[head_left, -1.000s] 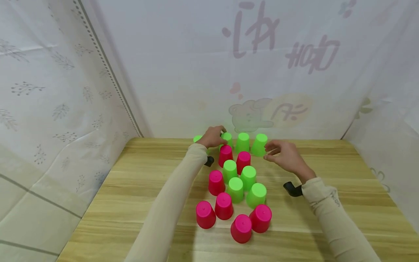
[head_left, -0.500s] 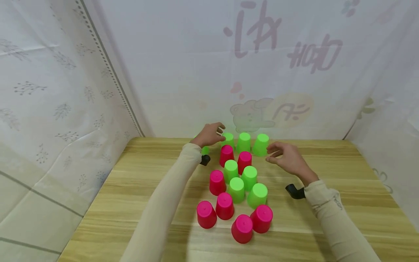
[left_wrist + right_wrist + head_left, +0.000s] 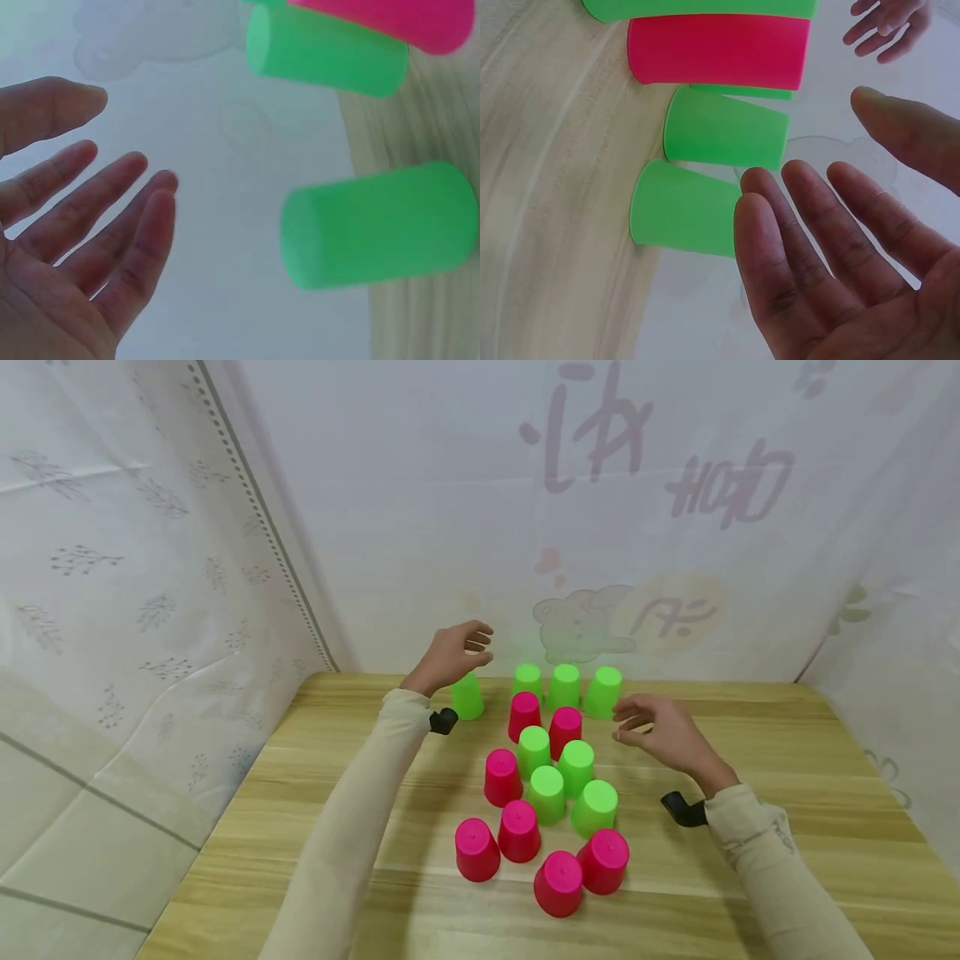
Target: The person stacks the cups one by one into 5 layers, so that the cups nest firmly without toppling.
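The grip of the left hand [image 3: 450, 657] is spread wide with nothing held, near and above the left green cup [image 3: 468, 699]. The grip of the right hand [image 3: 669, 732] is fairly wide, with fingers a little bent, beside the right green cup [image 3: 603, 693]; whether it is touched cannot be told. Both sleeved arms [image 3: 351, 810] are stretched forward. More green and pink cups [image 3: 502, 778] are set upside down on the wooden tabletop [image 3: 787, 739]. A white cloth [image 3: 420, 527] is hung behind.
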`<state>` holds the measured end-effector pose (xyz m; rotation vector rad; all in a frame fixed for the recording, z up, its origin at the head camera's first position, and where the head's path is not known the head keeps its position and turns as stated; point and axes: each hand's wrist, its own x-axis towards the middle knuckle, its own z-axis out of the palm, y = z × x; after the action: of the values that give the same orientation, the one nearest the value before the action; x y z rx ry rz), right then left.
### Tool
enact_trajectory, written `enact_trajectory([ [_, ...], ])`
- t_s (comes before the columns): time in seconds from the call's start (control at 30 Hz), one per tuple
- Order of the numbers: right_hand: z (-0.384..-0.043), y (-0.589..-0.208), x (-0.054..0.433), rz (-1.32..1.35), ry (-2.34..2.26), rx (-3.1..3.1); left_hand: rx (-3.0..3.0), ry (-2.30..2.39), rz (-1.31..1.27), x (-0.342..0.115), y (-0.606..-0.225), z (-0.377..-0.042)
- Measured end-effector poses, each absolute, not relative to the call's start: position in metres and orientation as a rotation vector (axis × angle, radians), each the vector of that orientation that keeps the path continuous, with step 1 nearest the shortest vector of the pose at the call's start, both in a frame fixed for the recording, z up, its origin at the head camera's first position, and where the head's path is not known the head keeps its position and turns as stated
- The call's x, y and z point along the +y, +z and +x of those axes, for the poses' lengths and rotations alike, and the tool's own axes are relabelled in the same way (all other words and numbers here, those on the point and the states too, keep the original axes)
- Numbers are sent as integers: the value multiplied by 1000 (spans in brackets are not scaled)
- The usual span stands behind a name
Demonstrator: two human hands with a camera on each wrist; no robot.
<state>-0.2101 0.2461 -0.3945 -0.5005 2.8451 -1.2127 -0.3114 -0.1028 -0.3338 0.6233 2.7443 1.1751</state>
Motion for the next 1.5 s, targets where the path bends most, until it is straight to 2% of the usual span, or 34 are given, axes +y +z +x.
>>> enact_trajectory([
  [0.3,-203,-405,238,-551,-1253,2769,2818,1273,514,-137,-359,-300],
  [0.63,-196,-413,217,-659,-1275,2691,2784,1344,334,-149,-399,-287],
  [1.0,-193,-417,206,-733,-1301,2607,2657,1465,212,-144,-432,-293],
  [1.5,-192,-417,201,-728,-1274,2639,2708,1411,198,-121,-441,-296],
])
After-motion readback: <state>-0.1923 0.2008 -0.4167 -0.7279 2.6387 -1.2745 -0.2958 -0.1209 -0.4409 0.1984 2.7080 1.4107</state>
